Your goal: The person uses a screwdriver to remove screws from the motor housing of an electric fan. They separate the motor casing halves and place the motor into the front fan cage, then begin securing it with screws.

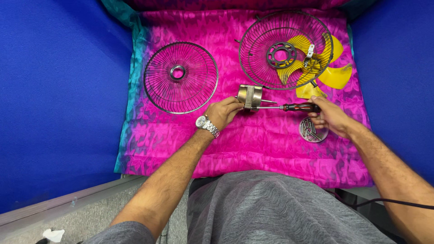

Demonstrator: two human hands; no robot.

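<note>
Your left hand [224,111] is closed around the near end of the metal fan motor [250,96], fingers wrapped on its casing and holding it on its side on the pink cloth [253,144]. A steel wristwatch [206,124] sits on that wrist, just behind the grip. Your right hand [329,116] is shut on the dark handle of the screwdriver [294,107], whose thin shaft runs level from that grip across to the motor; the tip meets the casing beside your left fingers. Just under your right hand, touching its near edge, lies a small round dish of screws [313,130]. Beyond the left grip and off to its left lies a round wire fan guard [181,77], flat on the cloth. Beyond the motor, past both hands, the second, deeper wire guard [285,49] rests over a yellow fan blade [335,76], whose vanes stick out on the side of your right hand.
</note>
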